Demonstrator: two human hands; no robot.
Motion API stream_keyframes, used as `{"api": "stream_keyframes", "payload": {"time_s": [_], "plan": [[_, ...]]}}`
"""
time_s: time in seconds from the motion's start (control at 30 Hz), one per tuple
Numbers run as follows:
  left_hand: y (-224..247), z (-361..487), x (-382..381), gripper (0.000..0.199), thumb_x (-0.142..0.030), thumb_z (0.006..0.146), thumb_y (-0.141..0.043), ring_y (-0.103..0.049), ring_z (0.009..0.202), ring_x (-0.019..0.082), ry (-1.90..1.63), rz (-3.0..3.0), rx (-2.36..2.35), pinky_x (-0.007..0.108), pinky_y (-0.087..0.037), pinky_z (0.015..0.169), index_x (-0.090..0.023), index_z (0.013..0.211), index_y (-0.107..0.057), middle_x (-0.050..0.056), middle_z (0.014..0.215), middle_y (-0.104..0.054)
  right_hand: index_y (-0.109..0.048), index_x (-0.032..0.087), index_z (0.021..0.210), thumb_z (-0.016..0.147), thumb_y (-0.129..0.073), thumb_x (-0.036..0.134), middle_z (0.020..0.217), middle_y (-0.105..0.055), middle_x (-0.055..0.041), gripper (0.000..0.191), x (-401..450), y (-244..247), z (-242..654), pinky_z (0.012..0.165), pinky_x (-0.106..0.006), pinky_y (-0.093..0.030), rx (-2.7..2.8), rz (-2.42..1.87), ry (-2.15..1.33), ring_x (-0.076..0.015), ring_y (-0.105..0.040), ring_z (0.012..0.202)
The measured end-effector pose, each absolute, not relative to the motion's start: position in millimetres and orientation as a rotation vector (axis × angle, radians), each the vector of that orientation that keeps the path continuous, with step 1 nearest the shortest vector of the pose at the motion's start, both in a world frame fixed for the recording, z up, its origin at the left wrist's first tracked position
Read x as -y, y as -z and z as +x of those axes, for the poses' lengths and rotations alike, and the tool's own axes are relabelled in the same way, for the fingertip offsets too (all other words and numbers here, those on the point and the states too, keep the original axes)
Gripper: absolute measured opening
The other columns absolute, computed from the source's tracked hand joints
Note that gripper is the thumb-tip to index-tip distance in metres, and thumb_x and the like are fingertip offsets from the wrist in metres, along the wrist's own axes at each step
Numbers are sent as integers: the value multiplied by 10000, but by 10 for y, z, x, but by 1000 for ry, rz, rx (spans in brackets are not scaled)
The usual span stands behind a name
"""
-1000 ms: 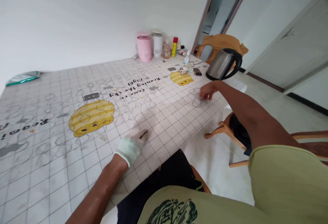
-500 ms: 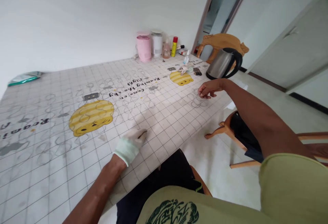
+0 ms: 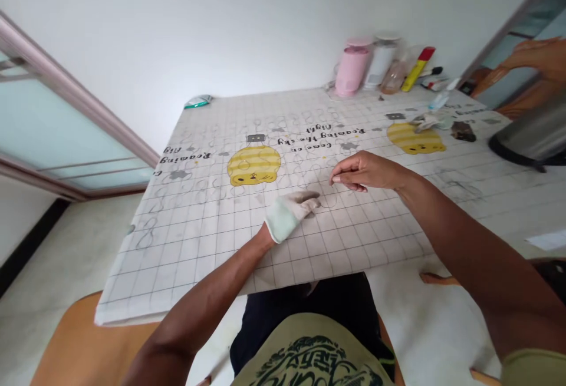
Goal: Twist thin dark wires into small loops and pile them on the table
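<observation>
Fingers [image 3: 348,165] near loop [image 3: 332,205], "Roaming the sky" print [image 3: 319,137]

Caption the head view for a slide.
Gloved left hand, bare right hand, a thin loop between them against a checked tablecloth.

The bare right hand [image 3: 363,172] pinches a thin loop [image 3: 335,202] beside the gloved left hand [image 3: 292,214]; blur hides whether the left one grips it too. More loops [image 3: 145,234] dot the gridded tablecloth [image 3: 354,244] leftward. A pink container [image 3: 352,72] stands far right, a kettle [image 3: 537,129] nearer.
</observation>
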State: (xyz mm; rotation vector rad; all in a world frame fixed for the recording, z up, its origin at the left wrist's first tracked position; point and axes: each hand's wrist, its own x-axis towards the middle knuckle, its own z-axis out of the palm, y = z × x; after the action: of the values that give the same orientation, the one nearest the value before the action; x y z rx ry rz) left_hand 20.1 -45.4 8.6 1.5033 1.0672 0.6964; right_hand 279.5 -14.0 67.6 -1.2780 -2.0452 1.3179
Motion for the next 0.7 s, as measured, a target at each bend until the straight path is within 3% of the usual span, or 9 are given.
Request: {"api": "stream_keyframes", "payload": {"time_s": [0.13,0.23,0.33,0.47,0.7], "plan": [[-9,214,385,211,-224,958,-644,-656,602,97,-732,1275,-1033,232,-558,626,-127,1069,-795,81,905,-804,-788,205,1021,926,-723,489,536,-509,62,306,-48,-602,2595,458,-233,-354,2060,-1195,-1354,-80,-424,455],[13,229,323,161,-207,949,-646,-650,564,96,-783,1127,-1063,228,-535,571,-121,972,-780,70,819,-779,-769,215,1081,930,-713,500,655,-622,16,327,-97,-539,2489,497,-247,-437,1973,-1215,-1252,-119,-551,552],[-4,226,263,142,-203,932,-655,-658,552,109,-858,998,-1078,239,-539,556,-118,886,-759,60,760,-752,-746,215,1112,944,-689,529,866,-730,-48,361,-49,-438,2374,628,-287,-547,1789,-1264,-908,-181,-681,764],[31,189,172,137,-210,910,-670,-683,576,138,-956,906,-1035,267,-563,574,-107,874,-753,73,757,-748,-751,215,1069,966,-656,532,974,-775,-77,347,122,-249,2172,747,-361,-588,1708,-1305,-521,-229,-721,859],[118,129,91,163,-251,899,-659,-670,585,124,-966,949,-987,253,-564,593,-124,878,-758,56,743,-731,-762,216,997,948,-694,443,927,-797,-65,242,259,0,1825,723,-350,-604,1681,-1292,-395,-223,-748,808]]}}
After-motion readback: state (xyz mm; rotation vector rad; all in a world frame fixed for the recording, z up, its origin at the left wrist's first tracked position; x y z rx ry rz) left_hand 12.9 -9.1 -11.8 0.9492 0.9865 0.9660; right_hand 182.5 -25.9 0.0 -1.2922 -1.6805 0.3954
